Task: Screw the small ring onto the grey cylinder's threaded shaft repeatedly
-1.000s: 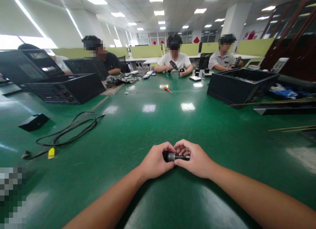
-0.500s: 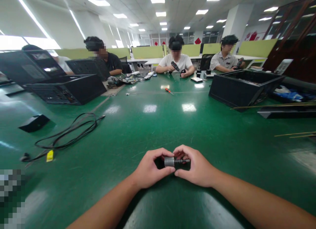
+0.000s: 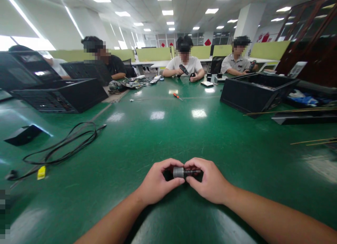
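Note:
Low in the middle of the view, a small metal part [image 3: 179, 172] lies level between my hands: a grey cylinder on the left and a thin dark shaft, seemingly with a coil spring around it, pointing right. My left hand [image 3: 157, 182] curls around the cylinder end, thumb in front and fingers behind. Around the shaft side closes my right hand [image 3: 213, 181], its thumb and fingertips meeting those of the left near the part's middle. Some of my fingers are hidden behind the part.
On the green table [image 3: 147, 139], black cable [image 3: 71, 146] lies left. Open computer cases stand at left [image 3: 65, 96] and right [image 3: 252, 96]. An orange screwdriver [image 3: 176, 95] lies ahead. Several people sit opposite; the middle person [image 3: 184, 65] holds a power drill [image 3: 184, 70].
My view has turned slightly right, so the cable and cases sit further left. Both hands keep their hold on the metal part, with only slight finger movement.

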Available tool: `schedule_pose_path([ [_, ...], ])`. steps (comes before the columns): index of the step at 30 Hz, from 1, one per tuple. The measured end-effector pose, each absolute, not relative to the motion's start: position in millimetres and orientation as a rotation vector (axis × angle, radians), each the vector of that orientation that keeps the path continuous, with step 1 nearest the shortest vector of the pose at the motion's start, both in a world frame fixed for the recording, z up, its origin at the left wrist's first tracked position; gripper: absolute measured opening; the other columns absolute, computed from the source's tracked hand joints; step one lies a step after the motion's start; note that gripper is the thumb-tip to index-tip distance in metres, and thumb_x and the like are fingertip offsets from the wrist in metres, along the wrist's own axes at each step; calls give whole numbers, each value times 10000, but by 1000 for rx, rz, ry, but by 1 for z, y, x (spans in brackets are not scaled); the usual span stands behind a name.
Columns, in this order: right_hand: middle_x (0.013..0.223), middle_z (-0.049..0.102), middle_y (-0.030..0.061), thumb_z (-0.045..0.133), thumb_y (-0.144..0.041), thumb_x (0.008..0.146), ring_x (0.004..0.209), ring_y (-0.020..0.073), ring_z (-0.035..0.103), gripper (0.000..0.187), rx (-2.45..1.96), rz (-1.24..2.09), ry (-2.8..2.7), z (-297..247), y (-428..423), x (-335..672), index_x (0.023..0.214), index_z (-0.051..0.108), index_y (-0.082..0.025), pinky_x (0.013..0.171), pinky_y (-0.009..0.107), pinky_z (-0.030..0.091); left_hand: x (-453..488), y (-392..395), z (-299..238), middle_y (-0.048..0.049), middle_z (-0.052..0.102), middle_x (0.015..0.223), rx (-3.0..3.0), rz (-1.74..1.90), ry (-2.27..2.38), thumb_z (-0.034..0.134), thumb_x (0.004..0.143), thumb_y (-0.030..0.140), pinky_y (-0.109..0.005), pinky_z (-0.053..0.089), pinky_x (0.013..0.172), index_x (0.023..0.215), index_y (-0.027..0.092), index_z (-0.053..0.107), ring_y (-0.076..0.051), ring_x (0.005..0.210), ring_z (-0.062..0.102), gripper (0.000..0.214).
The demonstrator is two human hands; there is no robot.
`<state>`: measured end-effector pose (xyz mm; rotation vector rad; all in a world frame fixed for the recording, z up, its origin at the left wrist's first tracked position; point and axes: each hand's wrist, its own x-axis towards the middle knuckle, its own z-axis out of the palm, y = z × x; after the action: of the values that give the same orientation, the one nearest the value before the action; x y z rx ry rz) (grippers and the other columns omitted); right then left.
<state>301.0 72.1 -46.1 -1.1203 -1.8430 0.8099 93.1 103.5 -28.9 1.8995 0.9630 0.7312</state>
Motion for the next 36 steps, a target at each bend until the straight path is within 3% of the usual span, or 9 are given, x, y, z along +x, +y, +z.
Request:
schedule_pose_path([
  [5, 910, 690, 9, 689, -79, 722, 819, 177, 637, 341, -1112, 782, -1820, -44, 71, 303, 1031, 658, -220, 753, 292, 482, 93, 102, -32, -44, 729, 953, 1815, 764, 972, 772, 758, 296, -313, 506, 803, 1040, 178, 687, -203, 870, 664, 317],
  [14, 828, 684, 22, 672, -111, 777, 763, 178, 636, 130, -1058, 736, -1907, -41, 68, 307, 868, 675, -203, 703, 291, 464, 93, 95, -33, -30, 715, 861, 1791, 802, 934, 807, 735, 281, -289, 498, 741, 1012, 170, 710, -177, 776, 644, 314],
  [36, 809, 702, 19, 689, -186, 850, 738, 166, 653, 33, -1048, 763, -1935, -42, 71, 310, 875, 711, -194, 700, 288, 458, 98, 87, -33, -28, 734, 877, 1805, 830, 1016, 779, 756, 265, -307, 495, 763, 1009, 181, 719, -194, 809, 664, 273],
])
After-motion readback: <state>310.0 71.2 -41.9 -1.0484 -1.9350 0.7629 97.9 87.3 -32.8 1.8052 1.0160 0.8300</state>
